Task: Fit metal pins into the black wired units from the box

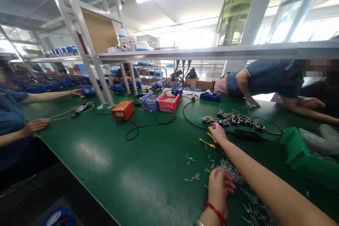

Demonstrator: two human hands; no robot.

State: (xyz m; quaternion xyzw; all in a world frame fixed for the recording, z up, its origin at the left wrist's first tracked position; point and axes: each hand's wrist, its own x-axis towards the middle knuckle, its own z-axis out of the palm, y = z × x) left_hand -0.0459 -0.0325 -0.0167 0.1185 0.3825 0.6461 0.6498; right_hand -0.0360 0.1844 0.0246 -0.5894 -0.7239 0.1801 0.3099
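Note:
My left hand (219, 185), with a red cord bracelet (215, 212) at the wrist, is low over the table beside a heap of loose silver screws (230, 170). Its fingers are loosely curled and apart, and I see nothing held in them. Farther out, my right hand (218, 132) is at the near edge of a group of small black fans (234, 121) with thin wires. Its fingers are drawn together at the tips; whatever they hold is too small to make out. Pliers with yellow-and-black handles (208, 142) lie partly under my right forearm.
A green bin (296, 152) with plastic bags stands at right. Red (168, 103) and blue bins (149, 101), an orange box (123, 111) and a black cable (156, 125) lie farther back. A shelf (185, 55) crosses overhead. Co-workers are at left and right.

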